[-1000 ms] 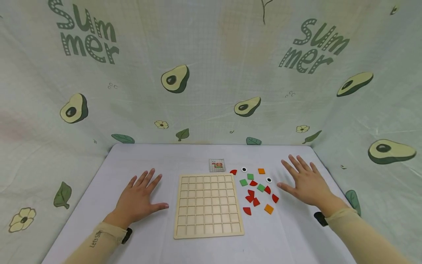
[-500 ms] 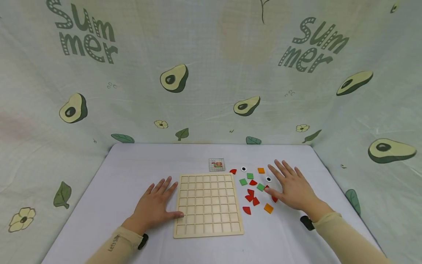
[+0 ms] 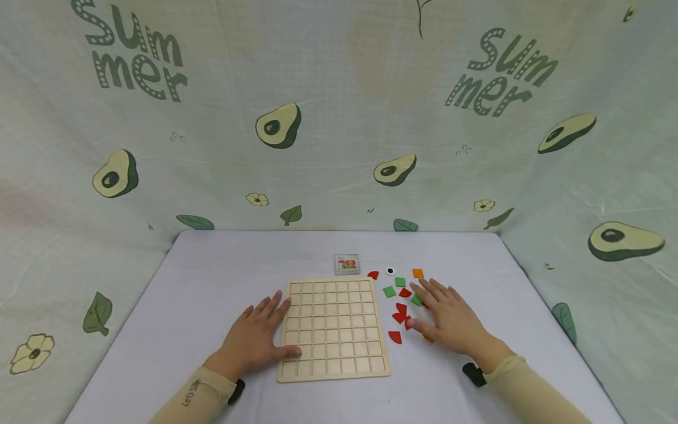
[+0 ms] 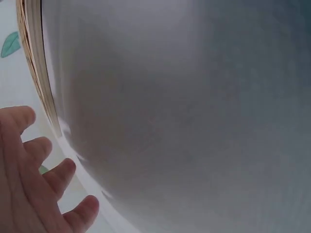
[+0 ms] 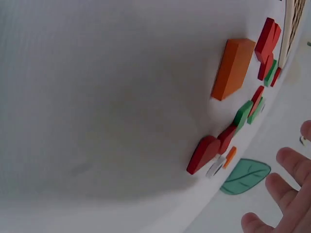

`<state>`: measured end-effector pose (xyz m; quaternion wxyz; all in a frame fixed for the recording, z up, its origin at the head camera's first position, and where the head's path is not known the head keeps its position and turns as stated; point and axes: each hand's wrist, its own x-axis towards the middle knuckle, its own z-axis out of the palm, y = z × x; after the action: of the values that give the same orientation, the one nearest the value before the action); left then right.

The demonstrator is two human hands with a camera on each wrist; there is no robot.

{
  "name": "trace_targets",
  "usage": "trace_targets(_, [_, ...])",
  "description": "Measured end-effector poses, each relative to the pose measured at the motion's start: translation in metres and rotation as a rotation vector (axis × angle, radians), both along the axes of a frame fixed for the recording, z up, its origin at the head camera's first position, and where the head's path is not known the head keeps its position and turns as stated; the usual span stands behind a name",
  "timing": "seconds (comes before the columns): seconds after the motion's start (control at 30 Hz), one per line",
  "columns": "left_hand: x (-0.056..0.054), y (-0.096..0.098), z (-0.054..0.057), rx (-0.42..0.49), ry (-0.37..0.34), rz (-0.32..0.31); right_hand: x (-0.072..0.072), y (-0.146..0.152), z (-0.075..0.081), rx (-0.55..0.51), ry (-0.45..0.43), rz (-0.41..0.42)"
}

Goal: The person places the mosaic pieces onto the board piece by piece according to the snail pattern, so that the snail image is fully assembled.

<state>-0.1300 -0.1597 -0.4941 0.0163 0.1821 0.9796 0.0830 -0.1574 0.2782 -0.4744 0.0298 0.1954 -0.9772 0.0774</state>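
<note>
Pieces (image 3: 395,337) are lying right of the board (image 3: 331,328), beside and under my spread right hand (image 3: 450,323); my spread left hand (image 3: 256,337) is overlapping its left edge. Low right-hand sweeping could be scattering pieces; uneven left-hand pressure could be skewing the board.

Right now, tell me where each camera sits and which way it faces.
Head: on the head, facing forward and down at the table, board, pieces and printed cloth; the left hand, right hand and both sleeves show.
Left wrist: on that wrist, facing the table and the board's edge; part of the left hand shows.
Right wrist: on that wrist, facing the table and pieces; part of the right hand shows.
Shared: head and right wrist both show the pieces.
</note>
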Motion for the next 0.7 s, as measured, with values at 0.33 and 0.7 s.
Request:
trace_targets(0.33, [0.003, 0.0, 0.004, -0.035, -0.04, -0.01, 0.004, -0.012, -0.013, -0.025, -0.013, 0.039])
trace_targets(0.7, [0.002, -0.006, 0.003, -0.071, -0.059, -0.047, 0.007, -0.019, -0.014, -0.065, -0.081, 0.039])
